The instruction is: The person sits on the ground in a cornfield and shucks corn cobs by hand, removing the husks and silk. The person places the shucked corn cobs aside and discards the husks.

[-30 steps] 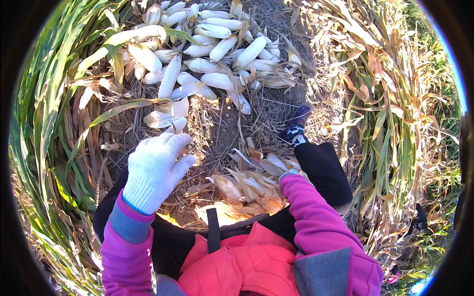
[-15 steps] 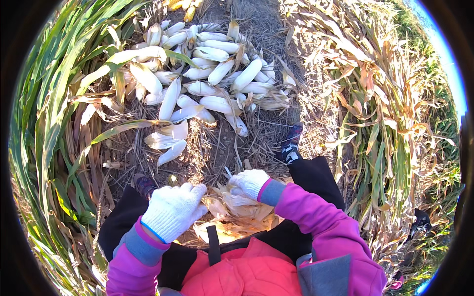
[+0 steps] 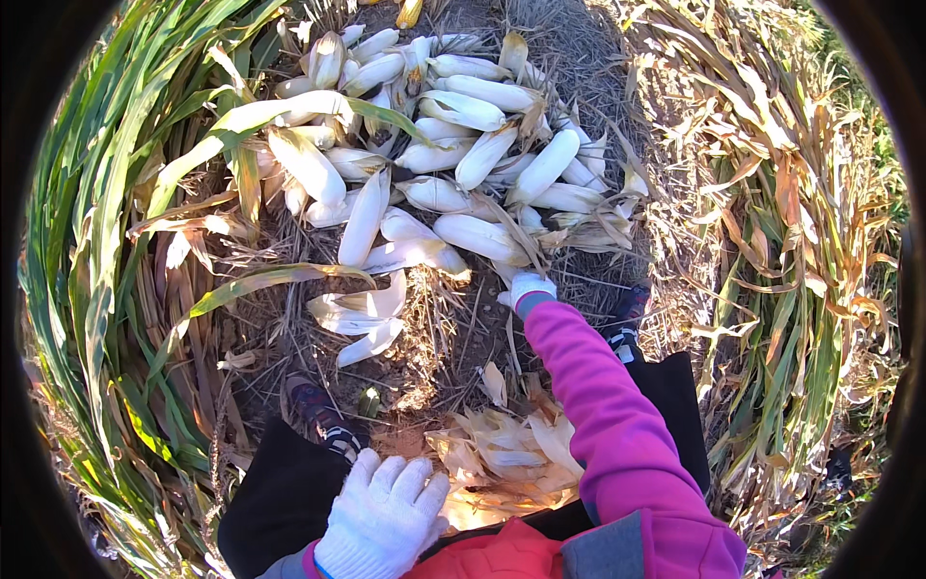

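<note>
My right hand (image 3: 530, 289), in a white knit glove, reaches to the near edge of a pile of pale-husked corn ears (image 3: 479, 234). Its fingers curl around the end of an ear of corn (image 3: 503, 271), which is mostly hidden by the hand and the ear above. My left hand (image 3: 384, 516), gloved alike, is held low in front of my body, palm down with its fingers spread and nothing in it. Between my legs, beside the left hand, lies a heap of stripped dry husks (image 3: 502, 449).
Loose husk pieces (image 3: 359, 318) lie in front of the pile. A yellow husked ear (image 3: 409, 13) shows at the far edge. Green cornstalks (image 3: 92, 241) line the left, drier stalks (image 3: 781, 232) the right. My shoes (image 3: 323, 410) rest on straw-strewn soil.
My right hand has moved forward from the husk heap to the pile's near edge. The thin pointed thing at its fingers no longer shows. My left hand has lowered toward my body and its fingers have spread.
</note>
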